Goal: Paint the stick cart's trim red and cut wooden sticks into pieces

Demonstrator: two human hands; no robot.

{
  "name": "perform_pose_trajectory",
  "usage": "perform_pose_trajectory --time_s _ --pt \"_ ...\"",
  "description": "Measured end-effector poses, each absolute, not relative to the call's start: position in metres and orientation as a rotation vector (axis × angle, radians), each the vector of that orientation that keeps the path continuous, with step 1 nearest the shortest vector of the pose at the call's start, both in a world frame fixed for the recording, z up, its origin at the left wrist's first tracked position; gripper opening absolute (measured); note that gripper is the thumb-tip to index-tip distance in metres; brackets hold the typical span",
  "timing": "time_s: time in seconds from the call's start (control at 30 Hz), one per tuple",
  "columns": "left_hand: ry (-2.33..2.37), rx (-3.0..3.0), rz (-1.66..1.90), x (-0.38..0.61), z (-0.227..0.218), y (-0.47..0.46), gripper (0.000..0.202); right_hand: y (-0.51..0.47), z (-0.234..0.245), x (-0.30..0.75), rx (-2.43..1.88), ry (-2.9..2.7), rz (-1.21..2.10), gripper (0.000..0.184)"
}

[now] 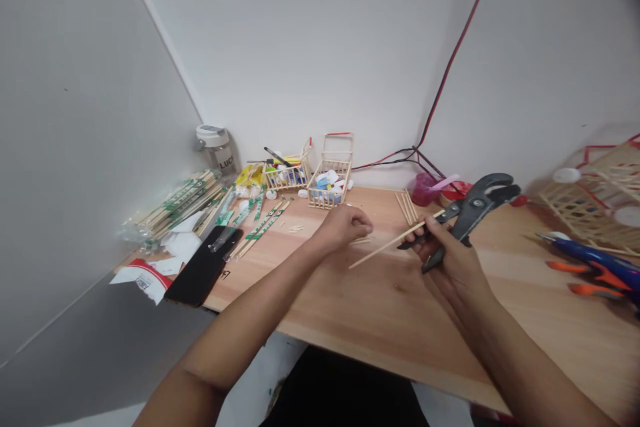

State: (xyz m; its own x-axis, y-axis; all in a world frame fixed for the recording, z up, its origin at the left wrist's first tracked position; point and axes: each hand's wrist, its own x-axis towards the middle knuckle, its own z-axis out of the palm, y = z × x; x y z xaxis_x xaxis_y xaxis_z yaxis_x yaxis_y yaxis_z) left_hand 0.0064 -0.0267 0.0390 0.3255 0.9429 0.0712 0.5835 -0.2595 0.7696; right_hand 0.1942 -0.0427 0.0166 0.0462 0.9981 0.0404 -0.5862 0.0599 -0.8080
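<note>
Gripping a black plier-type cutter and one long thin wooden stick together, the right hand is closing firmly around both, with the stick crossing the tool and its free end pointing toward the other hand. Clenching into a fist, the left hand is hovering just above the wooden tabletop; whether it is grasping anything, I cannot tell. A few short stick offcuts are lying just beside that fist, too small to count.

Standing farther along the table are two small stick-built crates holding white and blue bits, and one larger stick frame is sitting at the right edge of the view. Near the right hand, a small group of about four loose sticks is lying beside one pink cup. One blue tool with orange grips is resting to the right. On the left, one black phone is lying beside a heap of sticks in green-printed wrappers, and one bottle is standing in the corner against the wall.
</note>
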Motion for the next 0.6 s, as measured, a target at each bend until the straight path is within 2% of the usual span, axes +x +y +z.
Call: perform_pose_trajectory --time_s 0.13,0.6 --pt "1.578 2.179 0.59 -0.001 0.024 -0.016 0.015 -0.041 0.019 0.199 -0.693 -0.725 1.395 0.021" --pt "1.684 2.329 0.32 0.006 0.028 -0.016 0.019 -0.042 0.021 0.197 -0.721 -0.7 1.365 0.026"
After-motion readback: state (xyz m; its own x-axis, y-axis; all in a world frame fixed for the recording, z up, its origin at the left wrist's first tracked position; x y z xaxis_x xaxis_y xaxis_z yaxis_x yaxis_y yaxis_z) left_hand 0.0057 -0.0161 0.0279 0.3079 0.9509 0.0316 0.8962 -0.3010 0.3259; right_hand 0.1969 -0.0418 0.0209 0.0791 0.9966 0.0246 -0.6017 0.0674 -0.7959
